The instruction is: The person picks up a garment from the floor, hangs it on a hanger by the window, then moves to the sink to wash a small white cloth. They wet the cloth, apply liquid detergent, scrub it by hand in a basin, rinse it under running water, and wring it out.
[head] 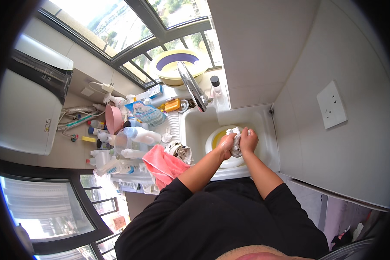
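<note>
A bunched white cloth (pixel 236 148) is gripped between my two hands over a round basin (pixel 209 143) with a white rim and yellow inside. My left hand (pixel 227 144) closes on the cloth's left side, and my right hand (pixel 249 140) closes on its right side. The basin stands inside a white laundry sink (pixel 195 125). Above the sink's back edge arches a chrome faucet (pixel 190 83). My forearms hide part of the sink's front.
Left of the sink, a pink towel (pixel 164 165) and a dotted cloth (pixel 179 151) lie on the ribbed washboard (pixel 173 125). Several bottles, a blue refill pouch (pixel 146 113) and a pink bowl (pixel 113 119) crowd beyond them. A yellow-and-purple basin (pixel 177 73) stands behind the faucet. A tiled wall (pixel 305 130) borders the right.
</note>
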Available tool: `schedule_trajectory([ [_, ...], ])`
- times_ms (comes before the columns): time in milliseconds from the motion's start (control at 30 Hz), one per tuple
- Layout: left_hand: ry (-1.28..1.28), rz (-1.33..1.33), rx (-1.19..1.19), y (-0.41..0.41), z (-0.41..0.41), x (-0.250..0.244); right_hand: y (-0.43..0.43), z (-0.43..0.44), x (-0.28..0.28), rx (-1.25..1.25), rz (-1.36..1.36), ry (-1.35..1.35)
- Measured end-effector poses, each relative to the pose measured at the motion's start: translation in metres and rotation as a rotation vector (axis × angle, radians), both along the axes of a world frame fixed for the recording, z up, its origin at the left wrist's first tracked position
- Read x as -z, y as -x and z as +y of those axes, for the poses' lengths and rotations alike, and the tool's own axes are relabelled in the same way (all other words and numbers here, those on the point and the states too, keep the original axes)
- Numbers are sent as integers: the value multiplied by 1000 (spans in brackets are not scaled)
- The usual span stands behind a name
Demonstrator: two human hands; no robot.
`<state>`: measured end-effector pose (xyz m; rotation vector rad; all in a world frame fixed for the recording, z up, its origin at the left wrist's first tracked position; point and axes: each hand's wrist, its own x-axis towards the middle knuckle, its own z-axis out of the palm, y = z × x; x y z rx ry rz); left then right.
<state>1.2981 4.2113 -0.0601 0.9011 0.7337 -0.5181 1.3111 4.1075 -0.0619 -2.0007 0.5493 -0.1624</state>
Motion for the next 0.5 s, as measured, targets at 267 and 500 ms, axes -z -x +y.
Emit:
schedule_trajectory([
  [267, 403, -221, 192, -12, 33, 58, 21, 29, -4, -356, -313, 65],
  [500, 60, 6, 18, -12, 13, 2, 10, 11, -22, -160, -98, -43],
])
